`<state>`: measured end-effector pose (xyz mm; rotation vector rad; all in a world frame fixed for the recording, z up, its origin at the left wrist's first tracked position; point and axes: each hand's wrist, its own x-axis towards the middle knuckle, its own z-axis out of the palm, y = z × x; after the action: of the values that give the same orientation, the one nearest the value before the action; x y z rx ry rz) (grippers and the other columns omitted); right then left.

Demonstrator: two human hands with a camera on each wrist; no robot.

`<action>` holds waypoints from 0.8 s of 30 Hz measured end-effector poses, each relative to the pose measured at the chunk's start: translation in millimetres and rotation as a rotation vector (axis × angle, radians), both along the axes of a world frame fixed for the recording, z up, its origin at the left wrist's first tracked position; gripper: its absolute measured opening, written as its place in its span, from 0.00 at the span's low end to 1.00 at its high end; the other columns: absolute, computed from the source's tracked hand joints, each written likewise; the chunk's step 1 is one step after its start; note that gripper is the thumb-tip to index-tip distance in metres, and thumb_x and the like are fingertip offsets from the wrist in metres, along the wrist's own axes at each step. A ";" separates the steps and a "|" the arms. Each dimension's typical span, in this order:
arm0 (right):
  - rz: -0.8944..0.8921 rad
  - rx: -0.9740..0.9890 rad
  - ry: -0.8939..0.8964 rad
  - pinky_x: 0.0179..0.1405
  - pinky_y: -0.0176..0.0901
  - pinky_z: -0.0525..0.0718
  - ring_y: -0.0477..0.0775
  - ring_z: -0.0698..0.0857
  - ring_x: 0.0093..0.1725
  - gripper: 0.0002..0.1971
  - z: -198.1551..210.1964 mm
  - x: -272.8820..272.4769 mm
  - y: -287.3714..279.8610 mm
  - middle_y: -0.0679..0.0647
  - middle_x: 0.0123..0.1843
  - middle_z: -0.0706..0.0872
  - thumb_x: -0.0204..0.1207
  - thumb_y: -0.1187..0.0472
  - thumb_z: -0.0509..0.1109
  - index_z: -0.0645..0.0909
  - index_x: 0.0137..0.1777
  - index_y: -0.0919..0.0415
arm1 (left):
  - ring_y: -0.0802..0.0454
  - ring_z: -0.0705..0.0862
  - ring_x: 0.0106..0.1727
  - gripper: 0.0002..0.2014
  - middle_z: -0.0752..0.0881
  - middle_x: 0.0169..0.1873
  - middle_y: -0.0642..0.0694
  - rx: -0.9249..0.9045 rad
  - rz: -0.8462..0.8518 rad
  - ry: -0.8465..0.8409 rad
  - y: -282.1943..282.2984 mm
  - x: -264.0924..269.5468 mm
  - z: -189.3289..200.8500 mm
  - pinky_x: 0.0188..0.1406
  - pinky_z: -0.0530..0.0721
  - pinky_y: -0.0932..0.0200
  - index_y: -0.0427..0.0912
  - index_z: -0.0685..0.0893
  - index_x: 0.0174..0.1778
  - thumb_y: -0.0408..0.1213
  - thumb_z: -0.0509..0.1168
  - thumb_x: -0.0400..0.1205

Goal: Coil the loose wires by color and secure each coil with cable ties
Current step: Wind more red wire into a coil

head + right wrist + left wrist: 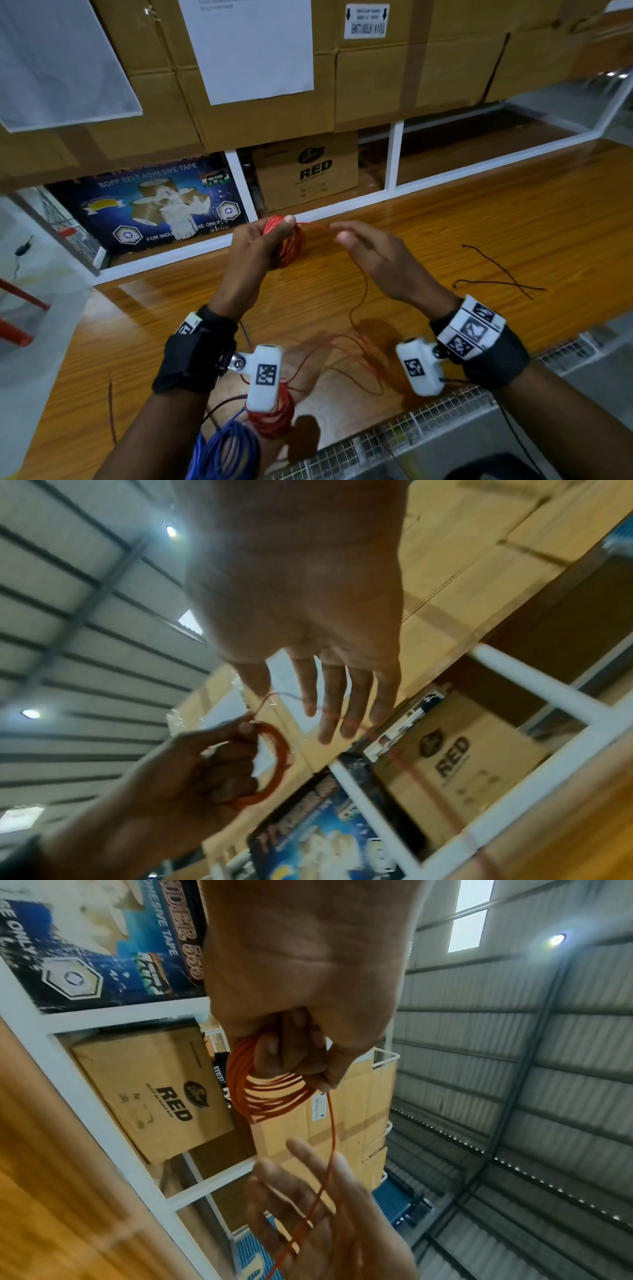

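At frame centre my left hand (259, 242) grips the red wire coil (291, 241), fingers curled through it. Its loose red strand (359, 291) runs right across the straight, spread fingers of my right hand (371, 255), then droops to the wooden table (479, 219).

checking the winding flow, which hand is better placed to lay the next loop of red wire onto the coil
The right hand. Its fingers are straight, with the loose red wire running across them. The left hand is busy gripping the red coil.
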<state>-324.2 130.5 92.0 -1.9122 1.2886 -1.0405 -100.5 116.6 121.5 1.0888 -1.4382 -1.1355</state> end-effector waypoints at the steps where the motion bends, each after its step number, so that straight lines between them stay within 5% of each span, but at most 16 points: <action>1: 0.045 -0.006 0.001 0.54 0.30 0.84 0.31 0.85 0.56 0.19 6.5 9.7 -0.8 0.38 0.57 0.89 0.89 0.46 0.64 0.78 0.76 0.48 | 0.46 0.90 0.45 0.18 0.92 0.45 0.35 -0.003 -0.024 -0.010 1.3 -2.5 2.1 0.46 0.88 0.56 0.29 0.87 0.53 0.44 0.64 0.88; 3: 0.095 -0.004 -0.056 0.39 0.35 0.87 0.38 0.89 0.41 0.12 12.3 21.8 -1.8 0.44 0.41 0.90 0.88 0.54 0.67 0.82 0.69 0.52 | 0.42 0.89 0.46 0.21 0.89 0.47 0.28 0.014 -0.077 -0.040 3.9 -4.9 6.1 0.47 0.87 0.53 0.27 0.86 0.54 0.46 0.63 0.88; 5: 0.081 -0.012 -0.147 0.27 0.32 0.78 0.39 0.83 0.31 0.07 13.4 21.1 -4.0 0.44 0.33 0.86 0.87 0.55 0.70 0.87 0.56 0.55 | 0.50 0.88 0.37 0.20 0.88 0.34 0.34 0.073 -0.119 -0.042 8.1 -4.7 9.6 0.40 0.88 0.60 0.30 0.85 0.46 0.46 0.60 0.90; 7: 0.130 0.088 -0.240 0.24 0.35 0.70 0.42 0.75 0.27 0.09 14.5 11.4 -7.4 0.46 0.30 0.80 0.82 0.53 0.74 0.87 0.45 0.58 | 0.59 0.75 0.22 0.18 0.74 0.20 0.50 0.155 -0.149 0.004 11.8 -1.8 8.2 0.24 0.76 0.69 0.39 0.77 0.37 0.45 0.59 0.90; 9: 0.263 0.244 -0.396 0.24 0.41 0.62 0.49 0.65 0.25 0.11 16.2 -0.5 -11.3 0.51 0.28 0.72 0.79 0.53 0.75 0.84 0.40 0.60 | 0.56 0.60 0.24 0.16 0.61 0.25 0.51 0.261 -0.219 0.082 11.1 3.5 1.3 0.23 0.60 0.66 0.44 0.74 0.36 0.48 0.61 0.88; 12: 0.292 0.296 -0.463 0.28 0.49 0.57 0.58 0.57 0.30 0.12 14.7 -13.0 -21.1 0.54 0.30 0.66 0.79 0.53 0.75 0.85 0.41 0.61 | 0.56 0.53 0.27 0.17 0.57 0.28 0.52 0.522 -0.434 0.303 13.2 8.3 -9.8 0.27 0.54 0.61 0.45 0.76 0.38 0.49 0.57 0.89; 15: 0.248 0.266 -0.453 0.29 0.49 0.56 0.54 0.60 0.29 0.10 7.2 -17.9 -28.7 0.54 0.31 0.67 0.79 0.53 0.74 0.88 0.44 0.61 | 0.58 0.54 0.26 0.14 0.59 0.28 0.53 0.612 -0.597 0.566 14.9 9.4 -11.5 0.28 0.58 0.62 0.44 0.77 0.41 0.44 0.55 0.89; 19: 0.178 0.282 -0.516 0.27 0.42 0.60 0.47 0.65 0.29 0.13 -14.6 -34.2 -28.5 0.50 0.31 0.71 0.80 0.55 0.73 0.90 0.55 0.65 | 0.59 0.57 0.26 0.15 0.62 0.28 0.54 0.487 -0.484 0.798 6.1 24.2 -15.1 0.30 0.58 0.63 0.44 0.76 0.43 0.42 0.50 0.92; 24: 0.043 0.173 -0.405 0.29 0.38 0.76 0.48 0.79 0.31 0.12 -44.4 -35.7 -13.9 0.48 0.36 0.87 0.81 0.60 0.75 0.91 0.61 0.60 | 0.60 0.60 0.23 0.14 0.66 0.25 0.55 0.347 -0.232 0.981 -6.3 31.2 -28.9 0.27 0.64 0.66 0.45 0.75 0.41 0.42 0.52 0.91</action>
<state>-359.9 116.6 47.7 -1.4979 1.0623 -1.1790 -69.3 110.2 92.5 0.4274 -0.5988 -1.7899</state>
